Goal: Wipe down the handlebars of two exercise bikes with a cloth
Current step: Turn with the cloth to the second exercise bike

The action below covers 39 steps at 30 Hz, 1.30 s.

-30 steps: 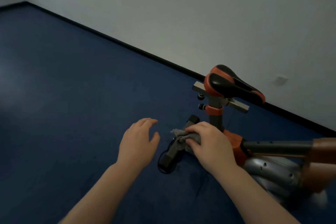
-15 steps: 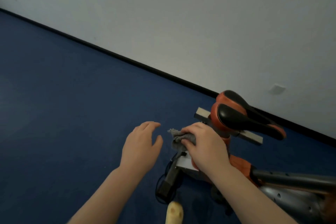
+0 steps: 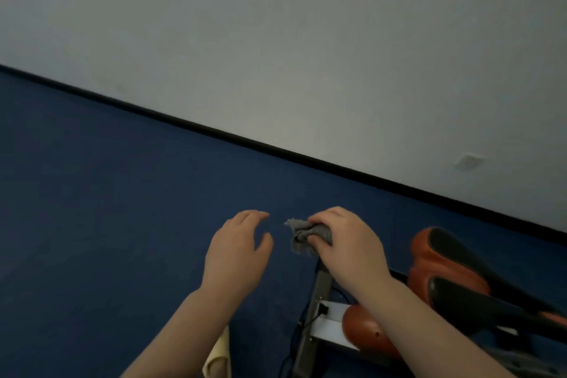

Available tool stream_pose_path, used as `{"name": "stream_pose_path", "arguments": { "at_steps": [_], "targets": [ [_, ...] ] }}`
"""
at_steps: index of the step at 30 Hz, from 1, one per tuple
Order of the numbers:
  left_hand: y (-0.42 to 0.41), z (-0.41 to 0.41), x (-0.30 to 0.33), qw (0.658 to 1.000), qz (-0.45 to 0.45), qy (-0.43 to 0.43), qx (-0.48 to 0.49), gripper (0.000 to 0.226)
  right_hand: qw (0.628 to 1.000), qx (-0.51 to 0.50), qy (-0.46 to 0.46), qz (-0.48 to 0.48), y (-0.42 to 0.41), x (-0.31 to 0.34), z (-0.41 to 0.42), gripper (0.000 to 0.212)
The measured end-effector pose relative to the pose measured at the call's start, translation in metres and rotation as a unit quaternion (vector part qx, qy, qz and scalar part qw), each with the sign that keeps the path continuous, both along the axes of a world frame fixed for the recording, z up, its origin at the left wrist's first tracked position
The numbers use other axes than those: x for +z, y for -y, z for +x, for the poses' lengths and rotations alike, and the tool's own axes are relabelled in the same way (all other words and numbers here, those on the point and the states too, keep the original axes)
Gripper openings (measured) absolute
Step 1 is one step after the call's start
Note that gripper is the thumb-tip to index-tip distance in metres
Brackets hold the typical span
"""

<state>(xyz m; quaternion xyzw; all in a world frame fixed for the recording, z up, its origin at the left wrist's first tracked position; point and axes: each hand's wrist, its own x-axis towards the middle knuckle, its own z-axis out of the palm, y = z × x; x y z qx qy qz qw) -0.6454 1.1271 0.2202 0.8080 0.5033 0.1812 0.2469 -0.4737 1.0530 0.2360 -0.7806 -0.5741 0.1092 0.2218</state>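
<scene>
a pale wall (image 3: 306, 40) and a dark blue floor (image 3: 92, 224) are seen, met by a black skirting strip (image 3: 214, 132). at the lower right an exercise bike (image 3: 362, 328) is stood on the floor, with its orange and black saddle (image 3: 445, 258) beside the right forearm. a grey bar (image 3: 320, 294) of the bike is seen rising toward the right hand (image 3: 349, 242), though whether it is part of the handlebars cannot be told, as its top is hidden. the grey cloth (image 3: 302, 235) is bunched and gripped in the curled fingers of the right hand, pressed at the bar's upper end, probably so that it can be rubbed over it. the left hand (image 3: 239, 252) is held free just beside the cloth, fingers relaxed and grasping nothing, perhaps kept ready to steady. a pale yellowish thing (image 3: 219, 359) is partly seen under the left forearm. only one bike is in view.
</scene>
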Motion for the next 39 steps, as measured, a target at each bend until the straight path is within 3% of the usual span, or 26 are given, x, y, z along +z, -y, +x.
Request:
{"name": "stream_pose_path", "arguments": {
  "at_steps": [5,13,19,24,32,39],
  "targets": [
    [-0.117,0.01,0.007,0.995,0.002,-0.014,-0.1,0.038,0.99,-0.136,-0.026,0.004,-0.076,-0.001,0.002,0.022],
    [-0.246,0.052,0.017,0.981,-0.006,-0.011,-0.193,0.037,0.964,-0.261,-0.051,0.008,-0.148,0.004,0.008,0.023],
    [-0.262,0.122,-0.002,0.953,-0.036,-0.012,-0.301,0.038,0.929,-0.368,-0.052,0.007,-0.16,0.0,0.06,0.025],
    [-0.283,0.209,-0.003,0.922,-0.006,-0.03,-0.385,0.039,0.902,-0.427,-0.064,0.026,-0.176,-0.011,0.117,0.027],
    [-0.296,0.366,0.016,0.878,0.027,-0.006,-0.479,0.037,0.864,-0.495,-0.073,0.051,-0.19,-0.005,0.238,0.027],
    [-0.302,0.473,0.007,0.836,-0.011,-0.001,-0.549,0.038,0.817,-0.568,-0.065,0.072,-0.194,0.009,0.323,0.027]
  ]
}}
